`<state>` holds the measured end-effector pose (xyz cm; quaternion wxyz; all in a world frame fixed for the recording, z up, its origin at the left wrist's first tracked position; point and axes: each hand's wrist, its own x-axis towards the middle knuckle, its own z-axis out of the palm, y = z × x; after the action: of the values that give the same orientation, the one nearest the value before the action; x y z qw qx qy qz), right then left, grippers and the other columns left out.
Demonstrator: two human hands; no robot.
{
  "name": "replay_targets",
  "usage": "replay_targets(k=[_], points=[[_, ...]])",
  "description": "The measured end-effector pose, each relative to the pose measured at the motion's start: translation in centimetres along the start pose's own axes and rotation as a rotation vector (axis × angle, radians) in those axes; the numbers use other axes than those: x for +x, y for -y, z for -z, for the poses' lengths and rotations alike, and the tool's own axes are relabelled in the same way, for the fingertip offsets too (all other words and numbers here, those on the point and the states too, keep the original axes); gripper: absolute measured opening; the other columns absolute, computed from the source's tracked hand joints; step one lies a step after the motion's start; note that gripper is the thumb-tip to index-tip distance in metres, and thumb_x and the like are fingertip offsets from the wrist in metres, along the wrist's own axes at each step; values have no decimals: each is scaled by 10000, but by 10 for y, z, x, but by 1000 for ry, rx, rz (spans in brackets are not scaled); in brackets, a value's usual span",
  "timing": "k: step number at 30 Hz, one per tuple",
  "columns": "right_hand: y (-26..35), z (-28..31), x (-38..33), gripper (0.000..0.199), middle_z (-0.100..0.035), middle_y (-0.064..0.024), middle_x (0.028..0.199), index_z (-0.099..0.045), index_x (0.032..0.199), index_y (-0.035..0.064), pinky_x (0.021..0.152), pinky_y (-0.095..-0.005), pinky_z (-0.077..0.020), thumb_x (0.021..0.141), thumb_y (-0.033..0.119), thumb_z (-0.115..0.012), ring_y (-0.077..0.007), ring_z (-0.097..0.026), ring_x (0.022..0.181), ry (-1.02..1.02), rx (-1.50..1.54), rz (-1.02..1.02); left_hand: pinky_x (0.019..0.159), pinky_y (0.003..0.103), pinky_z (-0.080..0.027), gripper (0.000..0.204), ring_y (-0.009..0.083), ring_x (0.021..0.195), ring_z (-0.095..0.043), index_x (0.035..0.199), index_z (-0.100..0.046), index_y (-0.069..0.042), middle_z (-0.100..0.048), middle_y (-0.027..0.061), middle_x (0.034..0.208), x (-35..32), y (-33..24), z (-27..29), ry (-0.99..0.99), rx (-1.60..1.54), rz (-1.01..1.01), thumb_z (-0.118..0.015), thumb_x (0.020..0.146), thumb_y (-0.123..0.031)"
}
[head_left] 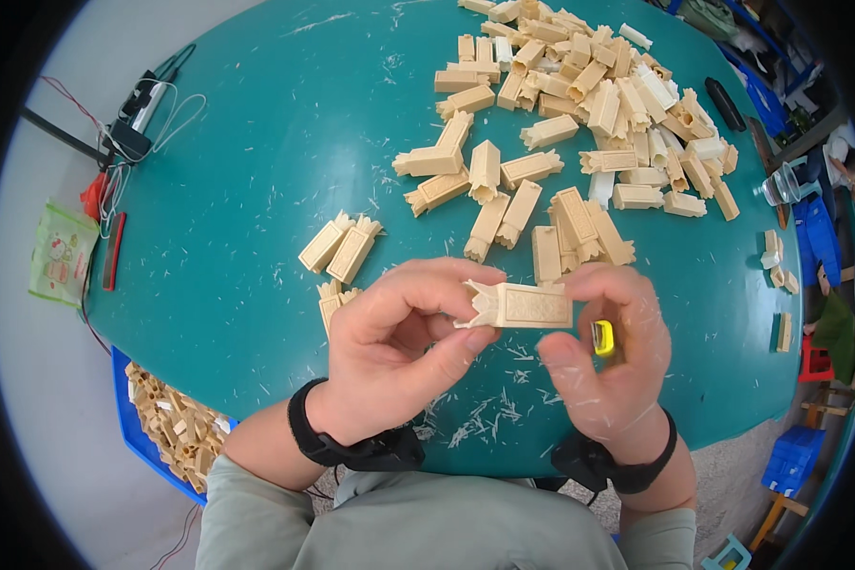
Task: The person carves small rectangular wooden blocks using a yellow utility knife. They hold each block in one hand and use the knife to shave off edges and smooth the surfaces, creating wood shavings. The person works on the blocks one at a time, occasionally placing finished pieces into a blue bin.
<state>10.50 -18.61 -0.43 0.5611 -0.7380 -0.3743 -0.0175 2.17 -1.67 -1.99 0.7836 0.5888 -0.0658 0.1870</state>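
Between thumb and fingers, my left hand [399,337] grips a beige rectangular tube [534,306] by its jagged, crown-like end. The tube lies sideways, with a raised patterned panel facing up. My right hand [622,347] is at the tube's plain end, its index fingertip close to or touching the upper corner. Tucked in the curled fingers of that hand is a small tool with a bright yellow end [603,338]; its other end is hidden. Beyond my hands lie several similar loose tubes [485,171], and two more [353,249] rest side by side at the left.
A large heap of beige and white tubes [603,109] covers the far right of the green table [256,142]. Pale shavings [484,418] litter the near edge. A blue crate [123,399] of tubes stands lower left. Cables, a power strip [149,106] and a red bar [115,252] line the left edge.
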Motion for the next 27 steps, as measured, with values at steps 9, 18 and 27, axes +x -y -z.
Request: replay_targets(k=[9,18,27], points=[[2,-1,-11,404,-527,-111,846,-506,954,11,498,-266,-387,782,341,-664,-183,-498,618,-85,16,35,730,285,-503,177,176,869,-595,843,-580,-7,-546,170,1064,0,-4,0,-67,373,-185,-647,719,100],[9,-10,-8,211,-495,-65,640,-522,807,34,426,-307,-372,786,191,-662,-226,-483,511,112,-194,102,741,314,-536,185,208,895,-598,888,-561,-1,-476,156,1086,-5,1,-4,-23,500,-218,-634,732,67],[7,-11,-8,224,-487,-61,620,-525,798,40,420,-307,-366,793,216,-663,-222,-479,497,85,-182,84,722,309,-537,252,228,853,-611,930,-544,-16,-453,166,1089,-5,2,-4,-8,546,-299,-623,722,103]])
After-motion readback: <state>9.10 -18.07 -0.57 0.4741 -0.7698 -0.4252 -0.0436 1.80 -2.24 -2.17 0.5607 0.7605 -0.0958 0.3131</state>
